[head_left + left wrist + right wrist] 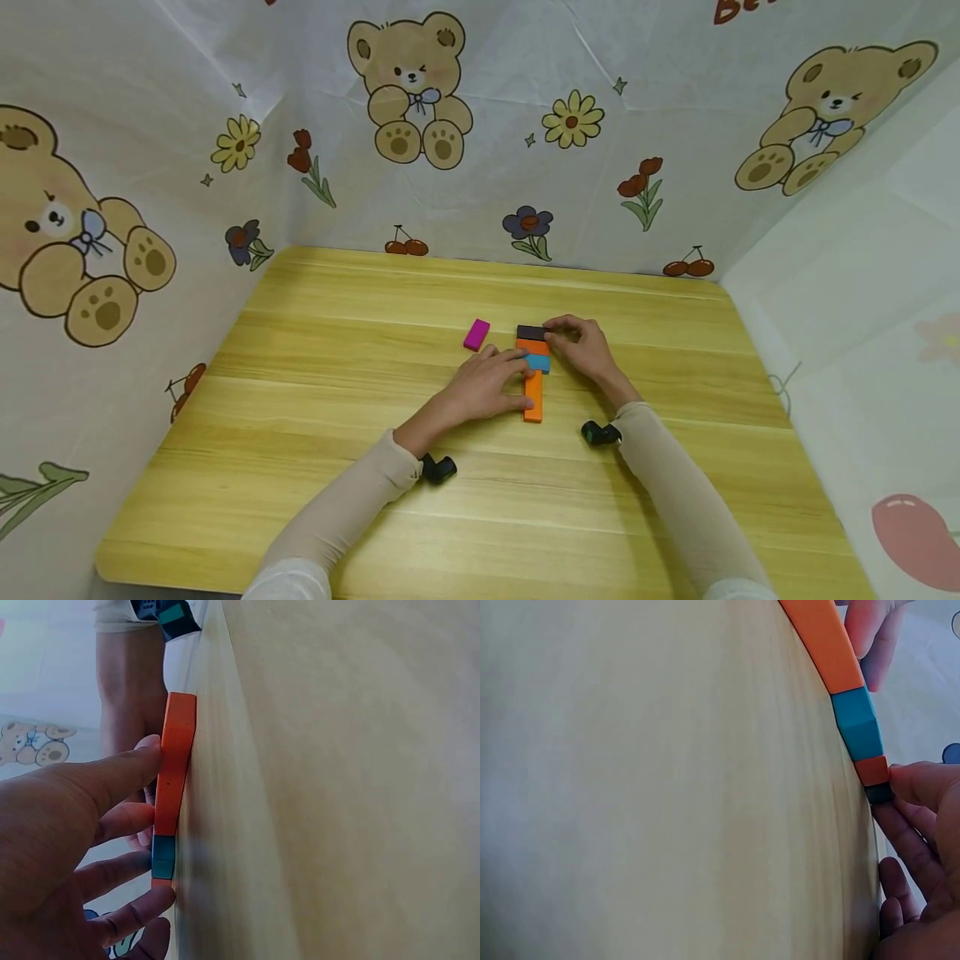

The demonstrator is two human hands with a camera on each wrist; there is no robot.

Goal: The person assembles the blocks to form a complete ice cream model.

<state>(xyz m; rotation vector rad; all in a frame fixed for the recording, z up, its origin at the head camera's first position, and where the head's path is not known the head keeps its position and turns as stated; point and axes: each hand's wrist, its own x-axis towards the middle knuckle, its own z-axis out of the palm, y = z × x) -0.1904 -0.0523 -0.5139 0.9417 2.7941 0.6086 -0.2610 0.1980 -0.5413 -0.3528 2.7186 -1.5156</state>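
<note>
Four coloured blocks lie flat on the table in a touching row. At the far end is a black block (530, 332), then an orange block (531, 346) and a blue block (539, 364), all set crosswise. A longer-looking orange block (533, 398) runs lengthwise toward the person. My left hand (483, 387) rests along the row's left side with fingers spread, its thumb on the near orange block and fingertips at the blue one. My right hand (587, 350) pinches the black block's right end between thumb and index finger; other fingers curl loosely.
A magenta block (476, 335) lies apart, left of the row's far end. The wooden table (337, 333) meets a white bear-printed sheet (480, 192) at the back and sides. Small black devices (598, 432) sit at both wrists.
</note>
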